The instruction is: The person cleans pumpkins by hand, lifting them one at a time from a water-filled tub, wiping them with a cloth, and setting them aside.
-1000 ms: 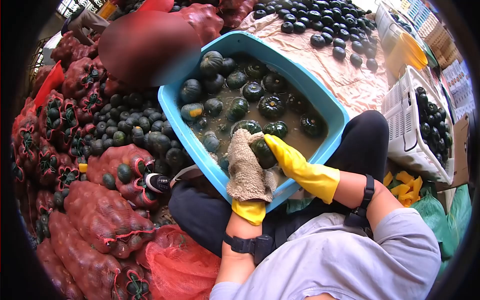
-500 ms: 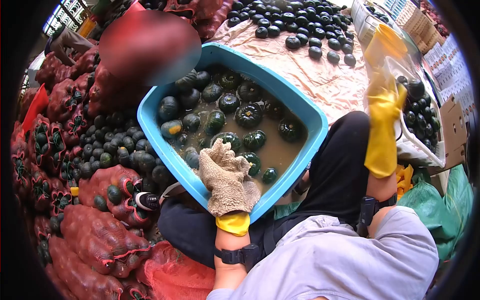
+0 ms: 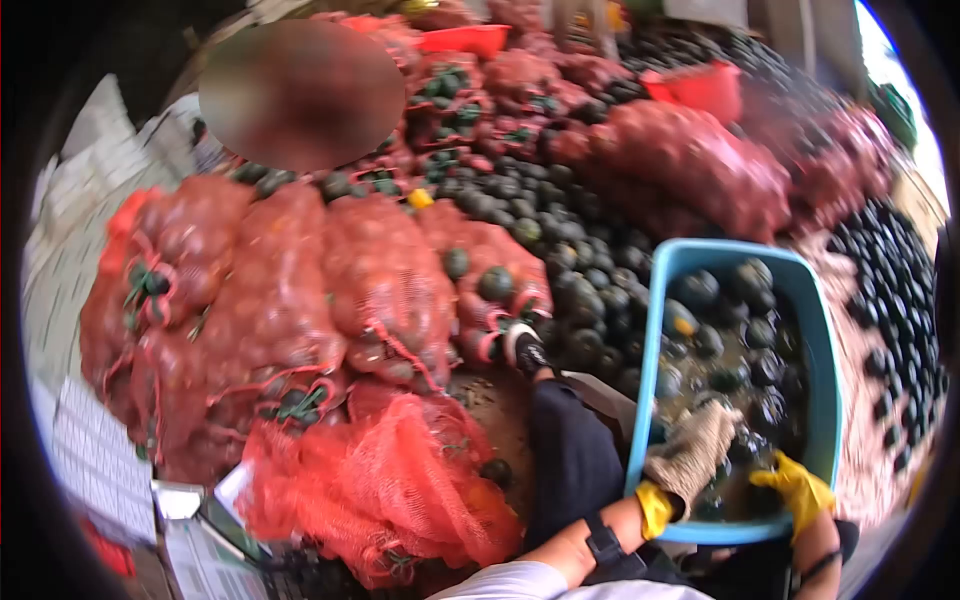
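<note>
A blue plastic tub (image 3: 642,380) stands at the right, filled with muddy water and several dark green squashes (image 3: 752,280). My left hand (image 3: 692,452), in a brown terry mitt over a yellow glove, reaches over the tub's near left rim towards a squash (image 3: 748,442); motion blur hides whether it grips it. My right hand (image 3: 800,486), in a yellow glove, is down in the near end of the tub with fingers spread at the water and nothing visible in it.
Red mesh sacks (image 3: 380,270) full of squashes are heaped across the left and back. Loose squashes (image 3: 590,270) lie beside the tub, more (image 3: 900,300) at the far right. A slack red net (image 3: 390,490) lies by my leg (image 3: 570,460). A person is at the top left.
My view has swung left, so the tub now sits at the right. My right hand came down from the white basket into the tub. My left hand stayed at the tub's rim.
</note>
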Motion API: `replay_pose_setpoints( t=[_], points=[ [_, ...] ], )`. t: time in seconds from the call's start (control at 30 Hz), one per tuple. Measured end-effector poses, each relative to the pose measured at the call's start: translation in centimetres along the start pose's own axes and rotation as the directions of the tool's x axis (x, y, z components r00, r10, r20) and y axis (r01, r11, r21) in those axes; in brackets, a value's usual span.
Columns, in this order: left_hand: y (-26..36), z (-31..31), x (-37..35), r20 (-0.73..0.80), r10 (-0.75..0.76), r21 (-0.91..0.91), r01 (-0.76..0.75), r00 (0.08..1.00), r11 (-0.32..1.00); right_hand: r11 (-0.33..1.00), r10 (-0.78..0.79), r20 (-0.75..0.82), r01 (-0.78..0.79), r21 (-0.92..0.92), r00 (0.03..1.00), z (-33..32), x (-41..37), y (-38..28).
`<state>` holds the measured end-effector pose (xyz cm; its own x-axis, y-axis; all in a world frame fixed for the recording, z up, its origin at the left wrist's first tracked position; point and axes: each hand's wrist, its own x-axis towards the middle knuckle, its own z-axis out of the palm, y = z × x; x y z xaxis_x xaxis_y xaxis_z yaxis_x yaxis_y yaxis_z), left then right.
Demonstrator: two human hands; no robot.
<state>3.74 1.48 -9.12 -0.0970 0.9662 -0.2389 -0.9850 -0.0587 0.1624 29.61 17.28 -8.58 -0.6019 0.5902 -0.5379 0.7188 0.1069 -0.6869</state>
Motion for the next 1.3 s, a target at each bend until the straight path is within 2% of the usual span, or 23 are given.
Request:
replay_pose_setpoints(
  t=[0.03,0.1,0.17,0.23,0.27,0.3,0.43,0.47,0.57,0.63,0.67,0.7,0.77,0.83,0.9,0.93,0.97,1.03,1.07,1.17,1.2,1.23,1.3],
  points=[
    [0.0,-0.9,0.2,0.039,-0.01,-0.086,0.014,0.999,0.996,0.985,-0.013,0.043,0.006,0.17,0.999,0.3,0.1,1.4],
    [-0.9,-1.7,0.1,0.073,-0.038,-0.133,0.047,0.997,0.99,0.957,0.023,0.013,-0.026,0.289,1.0,0.8,-4.9,-7.1],
    [-0.7,-0.2,-0.7,0.087,-0.021,-0.007,0.022,0.996,1.0,0.761,-0.224,-0.124,0.253,0.598,0.967,4.5,-6.7,-10.0],
    [-0.1,1.5,-1.6,0.098,0.021,0.199,-0.041,0.995,0.979,0.714,-0.37,-0.316,0.485,0.505,0.874,8.9,-4.0,-7.4],
    [-0.1,2.4,-2.0,0.112,0.055,0.32,-0.088,0.992,0.943,0.806,-0.435,-0.495,0.571,0.159,0.752,10.7,-1.4,-5.0],
    [-0.1,3.4,-2.3,0.132,0.101,0.459,-0.151,0.986,0.875,0.805,-0.157,-0.425,0.365,0.468,0.891,10.3,-3.1,-8.7],
    [-0.5,6.2,-3.7,0.295,0.271,0.858,-0.379,0.916,0.348,0.625,0.081,-0.625,0.449,0.638,0.776,8.8,3.3,-6.0],
    [-0.2,6.8,-4.1,0.335,0.274,0.892,-0.397,0.902,0.216,0.748,0.056,-0.669,0.413,0.52,0.741,8.7,0.8,-9.0],
    [0.8,8.1,-5.5,0.409,0.238,0.907,-0.421,0.881,0.001,0.745,-0.172,-0.591,0.497,0.445,0.788,12.9,-3.8,-10.7],
    [1.3,8.8,-6.1,0.448,0.217,0.894,-0.437,0.867,-0.097,0.669,-0.674,-0.583,0.709,-0.221,0.454,12.5,-5.0,-11.9],
    [1.2,8.9,-6.2,0.468,0.207,0.884,-0.451,0.859,-0.125,0.656,-0.617,-0.622,0.752,-0.068,0.482,11.9,-4.1,-11.4],
    [0.9,9.0,-6.3,0.478,0.203,0.878,-0.454,0.855,-0.153,0.784,-0.423,-0.732,0.62,-0.001,0.534,11.8,-2.6,-11.4],
    [1.0,8.8,-6.4,0.5,0.194,0.864,-0.469,0.844,-0.184,0.806,-0.006,-0.745,0.444,0.391,0.667,9.9,-1.8,-12.7],
    [1.6,9.3,-6.8,0.526,0.171,0.846,-0.492,0.833,-0.206,0.737,-0.336,-0.733,0.649,0.186,0.592,10.8,-1.5,-10.3],
    [2.8,10.3,-7.6,0.54,0.141,0.83,-0.497,0.83,-0.252,0.596,-0.458,-0.511,0.677,0.431,0.728,10.1,-6.0,-14.1],
    [3.0,10.8,-8.0,0.529,0.153,0.823,-0.461,0.834,-0.332,0.69,-0.456,-0.493,0.644,0.329,0.741,9.1,-5.5,-13.6],
    [3.2,11.3,-8.4,0.519,0.165,0.81,-0.42,0.839,-0.409,0.736,-0.258,-0.53,0.519,0.434,0.808,8.6,-5.8,-15.4],
    [3.6,12.0,-8.4,0.511,0.204,0.761,-0.329,0.835,-0.559,0.851,-0.371,-0.637,0.522,0.058,0.676,10.1,-5.6,-16.1],
    [2.3,6.7,-5.3,0.654,0.158,0.653,-0.447,0.74,-0.611,0.865,-0.44,-0.665,0.483,-0.133,0.604,10.9,-5.5,-16.3],
    [4.2,6.1,-4.1,0.679,0.1,0.691,-0.587,0.728,-0.421,0.753,-0.644,-0.529,0.579,-0.312,0.553,10.7,-6.8,-15.4],
    [4.9,8.3,-5.1,0.581,0.051,0.778,-0.535,0.813,-0.329,0.792,-0.549,-0.529,0.606,-0.081,0.647,9.8,-7.3,-16.3],
    [4.5,8.6,-5.9,0.522,0.102,0.822,-0.467,0.847,-0.327,0.652,-0.191,-0.367,0.398,0.646,0.91,9.0,-8.4,-17.6],
    [2.4,11.1,-7.7,0.403,0.301,0.863,-0.25,0.864,-0.44,0.177,-0.105,-0.56,0.57,0.802,0.822,10.0,-2.9,-14.1]
  ],
)
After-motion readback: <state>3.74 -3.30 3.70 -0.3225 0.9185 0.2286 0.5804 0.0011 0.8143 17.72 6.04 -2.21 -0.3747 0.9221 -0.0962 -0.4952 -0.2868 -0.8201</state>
